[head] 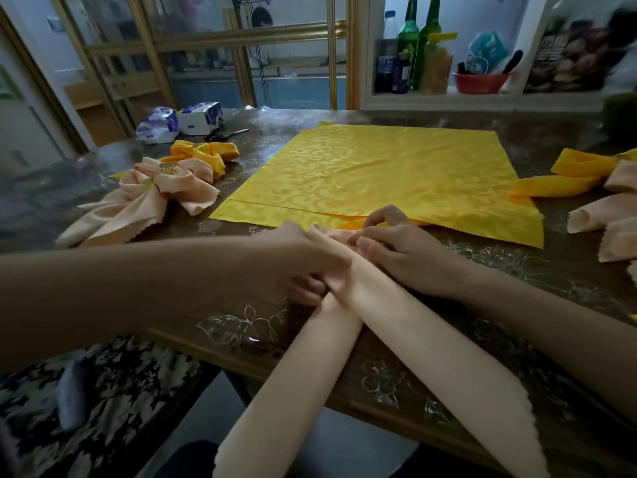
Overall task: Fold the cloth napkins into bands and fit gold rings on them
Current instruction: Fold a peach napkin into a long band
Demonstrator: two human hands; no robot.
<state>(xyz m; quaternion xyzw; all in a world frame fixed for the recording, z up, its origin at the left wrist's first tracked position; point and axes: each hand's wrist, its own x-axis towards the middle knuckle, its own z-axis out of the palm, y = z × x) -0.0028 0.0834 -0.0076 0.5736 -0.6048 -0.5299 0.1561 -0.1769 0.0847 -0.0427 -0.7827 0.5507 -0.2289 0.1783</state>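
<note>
Surface: a dark table with a pale flower pattern is filling the view. Behind it, gold-framed glass doors and a white shelf are standing. The shelf is carrying green bottles and a red bowl.

Grip: the peach napkin, folded into a band and bent in a V, is lying at the near edge, its two tails hanging off the table. The left hand is clenching the band where the tails meet, fingers curled under it. The right hand is pinching the bend of the same band with curled fingertips. Whether a ring is between them cannot be told.

Surroundings: a yellow napkin is lying spread flat just beyond both hands. At far left a ringed peach napkin is wearing a gold ring, with a ringed yellow napkin touching it behind. Tissue packs and scissors are lying farther back. At right, a folded yellow band and peach bands are lying together.
</note>
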